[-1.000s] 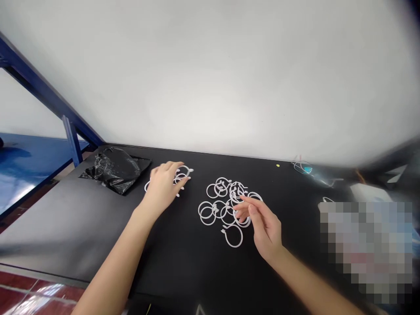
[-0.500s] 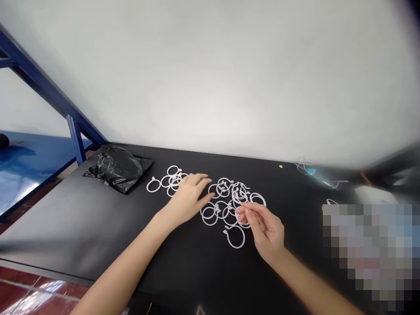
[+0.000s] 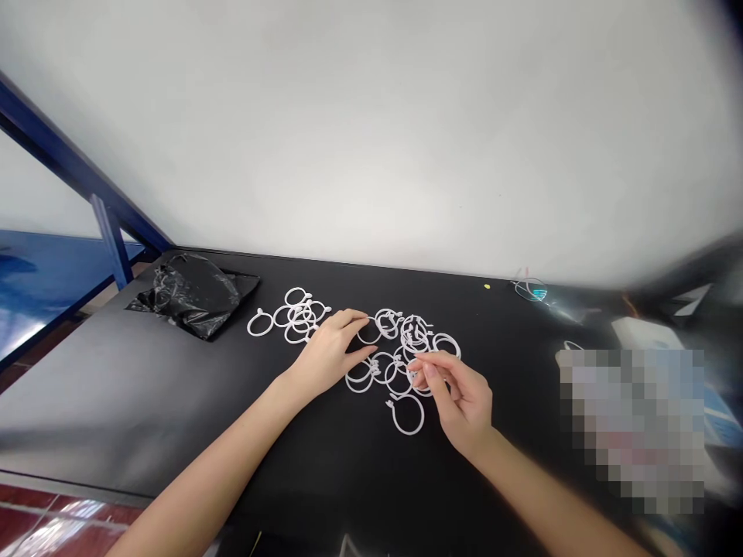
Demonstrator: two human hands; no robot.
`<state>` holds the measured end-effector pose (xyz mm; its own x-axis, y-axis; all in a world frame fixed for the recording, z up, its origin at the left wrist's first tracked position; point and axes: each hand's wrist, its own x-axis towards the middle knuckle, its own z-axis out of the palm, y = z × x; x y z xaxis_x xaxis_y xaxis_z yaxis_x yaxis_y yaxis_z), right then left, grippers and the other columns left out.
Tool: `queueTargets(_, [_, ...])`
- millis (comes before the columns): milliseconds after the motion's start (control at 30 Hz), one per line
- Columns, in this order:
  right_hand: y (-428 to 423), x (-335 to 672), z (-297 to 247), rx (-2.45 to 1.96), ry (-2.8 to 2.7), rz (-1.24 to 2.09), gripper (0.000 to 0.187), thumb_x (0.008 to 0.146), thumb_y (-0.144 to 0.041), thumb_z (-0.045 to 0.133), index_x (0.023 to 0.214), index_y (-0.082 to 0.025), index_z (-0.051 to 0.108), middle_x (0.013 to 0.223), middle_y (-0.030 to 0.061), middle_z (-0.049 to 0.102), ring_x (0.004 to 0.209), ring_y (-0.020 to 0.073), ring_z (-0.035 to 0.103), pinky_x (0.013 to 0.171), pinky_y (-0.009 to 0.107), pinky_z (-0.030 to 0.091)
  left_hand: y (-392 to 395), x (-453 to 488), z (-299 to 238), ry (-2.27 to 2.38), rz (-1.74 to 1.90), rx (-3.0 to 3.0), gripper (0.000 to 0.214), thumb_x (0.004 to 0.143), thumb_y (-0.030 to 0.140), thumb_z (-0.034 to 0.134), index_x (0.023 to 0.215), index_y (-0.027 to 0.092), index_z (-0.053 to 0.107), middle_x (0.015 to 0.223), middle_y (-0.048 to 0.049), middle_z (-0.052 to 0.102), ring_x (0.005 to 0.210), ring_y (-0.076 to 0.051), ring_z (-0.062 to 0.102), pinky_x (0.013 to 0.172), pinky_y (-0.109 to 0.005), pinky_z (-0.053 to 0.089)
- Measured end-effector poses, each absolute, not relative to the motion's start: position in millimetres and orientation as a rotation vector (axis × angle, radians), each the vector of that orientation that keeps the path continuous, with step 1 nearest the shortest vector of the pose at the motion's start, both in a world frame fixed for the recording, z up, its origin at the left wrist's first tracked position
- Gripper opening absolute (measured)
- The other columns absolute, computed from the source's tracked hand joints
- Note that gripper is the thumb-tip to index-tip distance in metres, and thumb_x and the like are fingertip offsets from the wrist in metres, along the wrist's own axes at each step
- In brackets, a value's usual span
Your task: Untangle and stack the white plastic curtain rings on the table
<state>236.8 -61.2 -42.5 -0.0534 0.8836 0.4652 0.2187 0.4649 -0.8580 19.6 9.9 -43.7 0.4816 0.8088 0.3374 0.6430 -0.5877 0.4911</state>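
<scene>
Thin white plastic rings with small clasp ends lie in two loose groups on the black tabletop point(image 3: 325, 480). My left hand point(image 3: 328, 352) is between the groups, palm down, thumb apart from the fingers. Its fingertips reach the edge of one white ring point(image 3: 370, 343) in the right group; whether they touch it I cannot tell. Over the near right side of that group, my right hand point(image 3: 461, 398) has thumb and index finger pinched together; anything between them is hidden. One ring with a gap at its clasp point(image 3: 422, 418) lies nearest me. Several overlapping rings point(image 3: 260, 334) form the left group.
A crumpled black plastic bag point(image 3: 197, 298) lies at the back left, by a blue metal frame point(image 3: 110, 240). A pale wall point(image 3: 371, 155) rises behind the table. Clear-looking glasses or wire point(image 3: 531, 290) and a blurred-out item point(image 3: 638, 433) are at the right.
The view has shifted slightly, so the table things appear a little further left. My left hand's fingers are now closer to the right group's rings. The right hand keeps its pinch.
</scene>
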Motion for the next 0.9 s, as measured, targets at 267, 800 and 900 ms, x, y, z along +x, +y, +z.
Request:
queueTargets(267, [-60.6,235.9,-41.4,-1.004,-1.561,0.702,0.026,0.092,-0.010,0.053,0.108,-0.026,0.066,0.092,0.0024,0.069,0.070,0.0124,0.065,0.062,0.027,0.057,5.0,23.0,-30.4,1.060,1.106,2.183,0.029,0.082,0.027,0.073,0.108,0.018,0.066,0.109,-0.0083,0.067,0.091,-0.018,0.066,0.083,-0.035,0.058])
queueTargets(800, [-56.8,231.2,-37.8,-1.182,-1.527,0.632,0.025,0.082,-0.016,0.069,0.106,-0.022,0.066,0.085,0.0028,0.073,0.064,0.0144,0.069,0.059,0.028,0.060,-6.7,31.5,-16.0,0.831,0.909,1.766,0.043,0.073,0.027,0.081,0.113,0.020,0.067,0.108,-0.0066,0.061,0.094,-0.018,0.061,0.091,-0.035,0.055])
queueTargets(900, [-56.5,231.6,-37.8,-1.184,-1.504,0.590,0.024,0.082,-0.013,0.068,0.104,-0.022,0.065,0.082,0.0017,0.072,0.059,0.0129,0.066,0.059,0.028,0.059,-5.5,30.5,-15.4,0.831,0.896,1.707,0.042,0.072,0.026,0.082,0.111,0.020,0.067,0.108,-0.0068,0.060,0.095,-0.018,0.061,0.093,-0.036,0.055])
